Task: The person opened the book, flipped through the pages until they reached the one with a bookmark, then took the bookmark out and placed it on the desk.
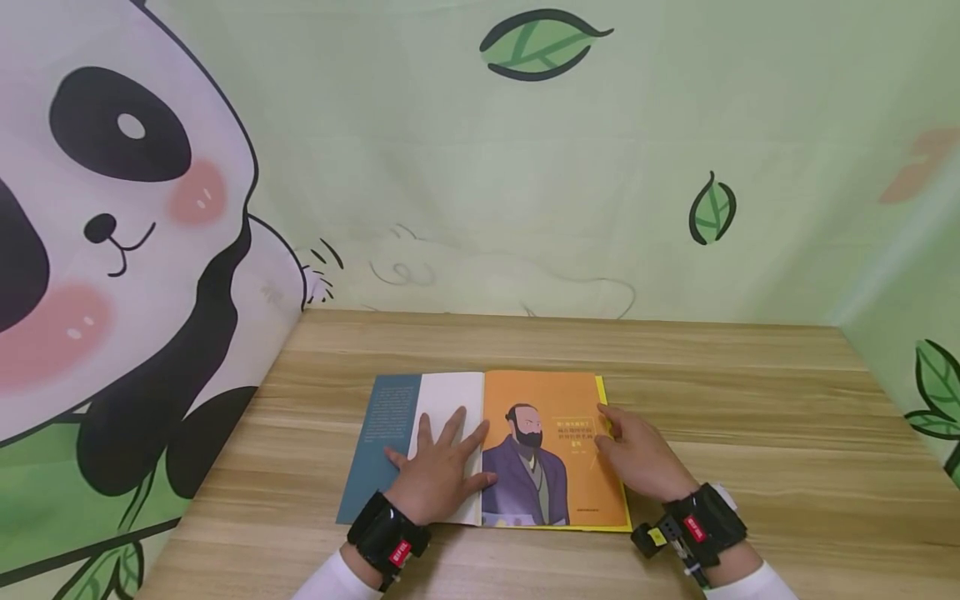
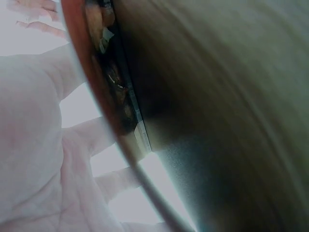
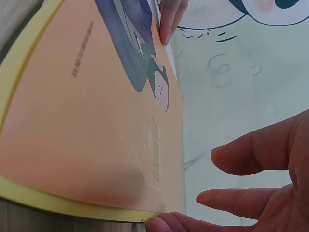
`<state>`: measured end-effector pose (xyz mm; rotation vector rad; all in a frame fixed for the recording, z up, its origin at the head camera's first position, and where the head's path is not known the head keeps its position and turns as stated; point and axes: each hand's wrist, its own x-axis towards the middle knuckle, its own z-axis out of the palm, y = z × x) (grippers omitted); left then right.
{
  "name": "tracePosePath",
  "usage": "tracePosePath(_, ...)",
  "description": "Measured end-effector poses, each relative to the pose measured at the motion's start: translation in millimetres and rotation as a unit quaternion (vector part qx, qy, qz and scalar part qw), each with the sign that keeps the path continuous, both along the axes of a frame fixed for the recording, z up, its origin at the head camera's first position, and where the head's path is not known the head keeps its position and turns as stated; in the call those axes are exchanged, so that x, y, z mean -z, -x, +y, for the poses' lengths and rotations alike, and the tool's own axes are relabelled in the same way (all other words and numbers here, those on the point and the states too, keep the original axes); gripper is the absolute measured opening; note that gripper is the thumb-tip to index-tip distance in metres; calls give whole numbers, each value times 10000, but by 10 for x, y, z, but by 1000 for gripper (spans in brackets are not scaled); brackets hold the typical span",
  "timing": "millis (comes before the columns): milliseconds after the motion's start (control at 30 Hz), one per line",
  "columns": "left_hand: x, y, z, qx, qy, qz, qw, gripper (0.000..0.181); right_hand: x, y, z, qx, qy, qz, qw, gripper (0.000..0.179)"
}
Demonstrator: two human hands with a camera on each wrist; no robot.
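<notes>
White paper lies under the widely fanned left hand, while the right hand, thumb and fingers parted, touches the right edge of the rectangular book on the wood-grained table.

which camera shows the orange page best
The head view: the orange page appears almost whole, its bearded figure upright. The right wrist view shows it close but slanted, figure cropped; the left wrist view, at most a narrow, blurred strip.

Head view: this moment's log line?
left hand: spread on open orange-white paper book; right hand: touching its right edge; on brown wood-grain table
</notes>
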<state>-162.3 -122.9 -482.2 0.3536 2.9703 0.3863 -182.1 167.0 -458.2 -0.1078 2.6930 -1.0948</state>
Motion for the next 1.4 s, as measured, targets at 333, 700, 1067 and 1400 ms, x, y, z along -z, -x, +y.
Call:
tracePosePath(333,-2,0,3,-14,-45,-40,10000,75,11,16,10,72,154,-71,9998,56)
tracePosePath(700,-8,-14,4,-20,-86,-79,9999,75,4,-6,1,87,338,-117,9993,55)
tracePosePath(1067,17,4,-2,-33,-105,-113,9999,75,8,-9,-15,96,358,-47,9993,54)
tracePosePath(1400,13,6,-3,-44,-121,-158,9998,76,2,-8,-16,125,448,-212,9987,56)
